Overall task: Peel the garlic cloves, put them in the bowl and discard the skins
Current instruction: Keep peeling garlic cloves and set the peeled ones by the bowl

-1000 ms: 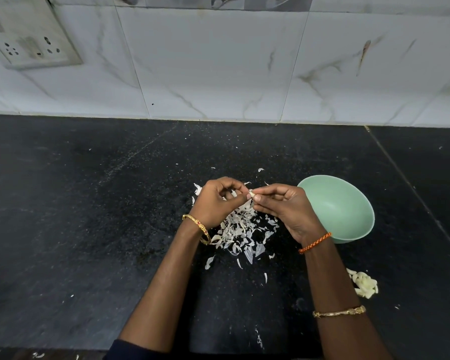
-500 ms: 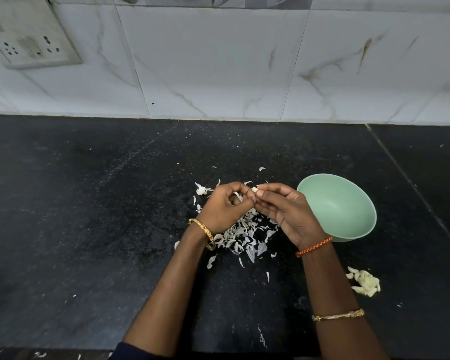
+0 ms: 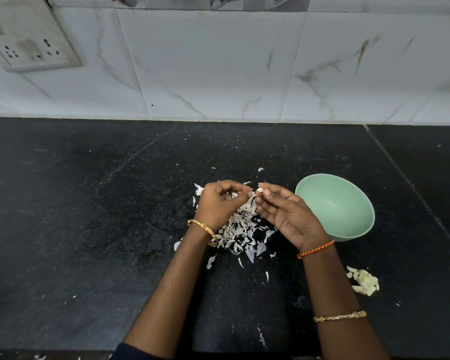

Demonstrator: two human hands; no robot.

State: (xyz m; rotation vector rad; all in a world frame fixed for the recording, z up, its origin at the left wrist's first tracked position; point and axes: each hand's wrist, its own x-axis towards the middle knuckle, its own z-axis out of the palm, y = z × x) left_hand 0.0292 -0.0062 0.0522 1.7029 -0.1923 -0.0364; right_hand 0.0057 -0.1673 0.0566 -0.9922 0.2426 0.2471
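Head view of a black speckled stone counter [image 3: 89, 229] backed by white marbled wall tiles [image 3: 218, 68]. The right hand [image 3: 286, 214], palm turned up with fingers loosely curled, pinches a small pale garlic clove [image 3: 259, 190] at its fingertips. The left hand [image 3: 218, 203], fingers curled, pinches a strip of papery skin just beside the clove. Beneath both hands lies a heap of white garlic skins [image 3: 240, 229]. A pale green round bowl [image 3: 335, 206] stands just right of the right hand. A small cluster of pale garlic cloves [image 3: 364, 281] lies on the counter, near right.
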